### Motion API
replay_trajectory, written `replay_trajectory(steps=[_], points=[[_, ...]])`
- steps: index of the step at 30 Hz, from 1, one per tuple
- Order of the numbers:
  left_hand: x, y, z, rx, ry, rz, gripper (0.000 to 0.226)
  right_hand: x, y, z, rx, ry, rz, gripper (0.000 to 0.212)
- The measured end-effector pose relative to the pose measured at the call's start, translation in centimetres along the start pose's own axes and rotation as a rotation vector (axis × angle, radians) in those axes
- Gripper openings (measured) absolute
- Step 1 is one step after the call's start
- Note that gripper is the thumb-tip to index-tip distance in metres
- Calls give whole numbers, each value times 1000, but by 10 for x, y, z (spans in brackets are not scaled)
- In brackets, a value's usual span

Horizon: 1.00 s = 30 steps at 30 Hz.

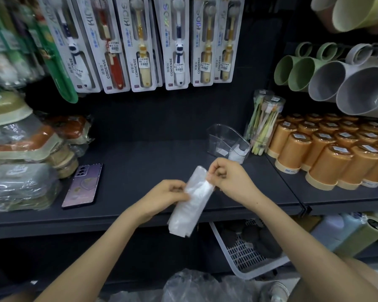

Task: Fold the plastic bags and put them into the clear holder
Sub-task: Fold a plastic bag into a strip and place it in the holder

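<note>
Head view. One plastic bag (191, 201), already narrowed into a long strip, is held in the air above the front edge of the dark shelf (140, 158). The left hand (170, 194) is closed on the strip at mid-length, thumb and fingers pinching its left edge. The right hand (226, 176) is closed in a pinch on the strip's upper right edge. The lower end hangs free below the shelf edge.

Handling judgement: the film looks very light, limp and slick. It will hold no crease unaided and is likely to spring open or slide if released. Grip it at the edges or corners with the fingertips and keep each fold pinched flat until the next is made. It is not fragile, but a loose grip will lose the shape.

The clear holder (227, 141) stands on the shelf, behind and to the right of the hands, apart from them and just beside a clear tube of toothbrushes (264, 125). It has two compartments; white folded material shows in the right one, and a pale patch shows in the left, which cannot be identified.

Count: one bag in hand; one holder; an uncounted heap of loose clear bags (196, 286) at the bottom edge of the view, below the shelf. One phone (82, 185) lies on the shelf to the left.
</note>
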State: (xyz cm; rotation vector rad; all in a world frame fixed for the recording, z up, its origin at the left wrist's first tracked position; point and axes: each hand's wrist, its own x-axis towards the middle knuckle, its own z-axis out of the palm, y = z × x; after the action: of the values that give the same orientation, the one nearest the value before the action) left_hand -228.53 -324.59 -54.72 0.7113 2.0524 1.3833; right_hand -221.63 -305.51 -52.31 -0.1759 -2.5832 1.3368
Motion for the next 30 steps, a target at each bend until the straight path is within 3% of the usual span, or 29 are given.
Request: replay_trajectory(steps=[5,11,15,24,30], points=[[-4,4,4,-128,77,2,11,10,-17,-10,9,-75,-30,9],[-7,5,7,-355,200,-2,13,-8,-12,5,412,-83,210,42],[-9,4,11,-406,229,-9,14,-23,-3,28,541,-200,294,25],[-13,-3,13,-457,234,-27,24,-21,0,42,698,-64,305,14],[-17,-2,9,-616,119,-51,35,-27,0,40,758,-20,270,10]])
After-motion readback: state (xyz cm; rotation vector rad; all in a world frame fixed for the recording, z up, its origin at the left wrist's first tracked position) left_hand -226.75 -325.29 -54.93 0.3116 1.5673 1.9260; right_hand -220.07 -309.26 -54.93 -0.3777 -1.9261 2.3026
